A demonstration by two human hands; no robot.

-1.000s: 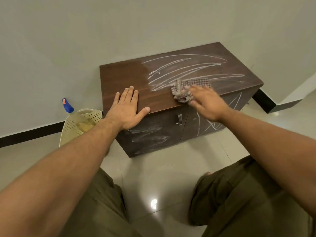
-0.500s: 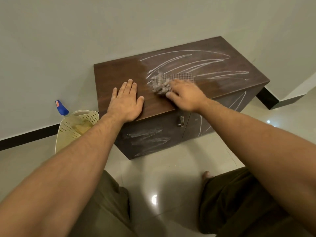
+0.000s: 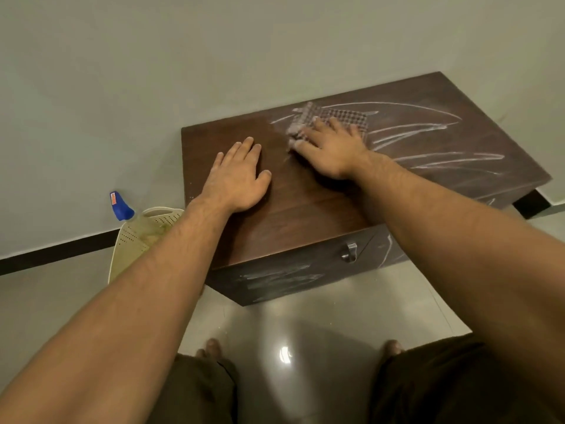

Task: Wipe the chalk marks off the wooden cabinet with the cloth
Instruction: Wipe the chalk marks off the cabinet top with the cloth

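A low dark wooden cabinet (image 3: 305,209) stands against the wall. White chalk marks (image 3: 428,133) streak the right half of its top, and more chalk shows on its front doors. My right hand (image 3: 331,148) presses a checked grey cloth (image 3: 333,117) flat on the top, near the back edge at the left end of the marks. My left hand (image 3: 238,175) lies flat with fingers spread on the clean left part of the top, holding nothing.
A cream perforated basket (image 3: 137,237) with a blue-capped spray bottle (image 3: 120,206) sits on the floor left of the cabinet. A metal handle (image 3: 350,252) sticks out of the cabinet front. Glossy tiled floor (image 3: 305,332) lies between my knees and the cabinet.
My right hand has slid the cloth from the front middle of the top leftward and toward the back edge. My head has moved closer and looks more steeply down. The left hand has stayed put.
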